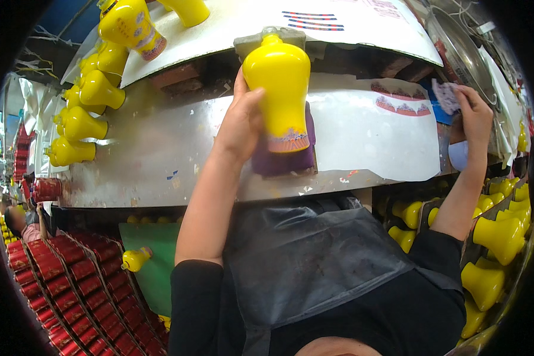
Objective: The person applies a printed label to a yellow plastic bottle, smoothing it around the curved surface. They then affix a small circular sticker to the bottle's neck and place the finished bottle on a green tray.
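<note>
My left hand point(242, 118) is closed round the side of a glossy yellow vase point(279, 77). The vase has a patterned blue and pink band around its foot, and its neck meets a grey block point(248, 44) on the bench. Beneath the foot lies a purple folded cloth point(279, 166). Out to the right, my right hand point(476, 110) pinches a crumpled pale lilac cloth point(445, 96) above something blue. Between the hands, a white sheet point(344, 136) carries two curved decal strips point(400, 98) with a red and blue pattern.
Several yellow vases point(80, 123) line the bench's left end. A decorated vase point(130, 26) stands on a white board point(231, 24) bearing thin dark strips point(314, 21). More yellow vases point(501, 234) fill racks at right. Red cylindrical items point(71, 285) are stacked lower left; a person point(32, 228) is beyond.
</note>
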### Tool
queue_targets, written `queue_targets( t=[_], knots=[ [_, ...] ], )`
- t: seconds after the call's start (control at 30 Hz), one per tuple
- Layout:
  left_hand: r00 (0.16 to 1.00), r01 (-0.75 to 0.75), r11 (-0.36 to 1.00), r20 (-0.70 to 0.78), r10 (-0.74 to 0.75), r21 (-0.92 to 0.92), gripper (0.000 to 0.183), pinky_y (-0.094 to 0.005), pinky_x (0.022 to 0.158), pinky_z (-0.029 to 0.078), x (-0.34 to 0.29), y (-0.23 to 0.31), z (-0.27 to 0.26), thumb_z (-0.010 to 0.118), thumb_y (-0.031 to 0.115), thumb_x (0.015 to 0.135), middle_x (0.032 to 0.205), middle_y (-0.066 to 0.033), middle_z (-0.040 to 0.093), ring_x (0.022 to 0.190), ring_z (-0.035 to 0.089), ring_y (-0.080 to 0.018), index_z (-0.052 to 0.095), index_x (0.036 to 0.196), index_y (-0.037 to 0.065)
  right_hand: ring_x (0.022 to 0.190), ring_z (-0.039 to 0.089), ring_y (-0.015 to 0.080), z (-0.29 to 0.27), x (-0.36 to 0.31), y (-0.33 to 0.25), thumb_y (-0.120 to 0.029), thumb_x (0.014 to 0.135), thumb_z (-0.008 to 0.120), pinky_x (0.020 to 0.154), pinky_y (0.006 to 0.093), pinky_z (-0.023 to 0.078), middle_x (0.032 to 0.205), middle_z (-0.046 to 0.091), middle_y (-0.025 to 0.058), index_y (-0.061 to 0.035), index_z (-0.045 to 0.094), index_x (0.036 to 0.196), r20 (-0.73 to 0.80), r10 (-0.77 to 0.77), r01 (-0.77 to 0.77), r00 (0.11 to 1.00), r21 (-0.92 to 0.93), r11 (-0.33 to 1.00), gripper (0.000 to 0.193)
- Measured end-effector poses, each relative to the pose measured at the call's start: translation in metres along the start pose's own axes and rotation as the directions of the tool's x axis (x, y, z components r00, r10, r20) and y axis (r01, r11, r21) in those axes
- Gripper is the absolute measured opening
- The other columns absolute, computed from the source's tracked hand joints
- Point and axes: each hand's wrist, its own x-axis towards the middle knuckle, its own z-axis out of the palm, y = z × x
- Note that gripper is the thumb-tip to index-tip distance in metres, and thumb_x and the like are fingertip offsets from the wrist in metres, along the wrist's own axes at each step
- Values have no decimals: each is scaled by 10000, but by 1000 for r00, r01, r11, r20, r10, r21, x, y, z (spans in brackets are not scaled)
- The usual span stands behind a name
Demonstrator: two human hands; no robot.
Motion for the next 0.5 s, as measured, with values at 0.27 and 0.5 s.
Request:
queue_targets(
  t=[0.27, 0.5],
  knots=[
    [999, -32, 999, 14, 32, -22, 677, -460, 1172, 398, 2, 0, 1, 566, 209, 988, 1503, -81, 489, 1413, 470, -253, 282, 1598, 129, 756, 693, 147, 43, -3, -134, 35, 888, 709, 709, 259, 542, 858, 738, 81, 14, 731, 986, 189, -473, 390, 861, 353, 851, 102],
    [998, -64, 995, 0, 64, 78, 871, -448, 1209, 321, -1, 1, 7, 562, 196, 1002, 1573, -187, 370, 1423, 439, -308, -3, 1655, 79, 738, 700, 128, 41, 13, -201, 26, 881, 738, 668, 238, 557, 842, 741, 63, 3, 737, 928, 177, -722, 447, 669, 680, 581, 51]
  ],
)
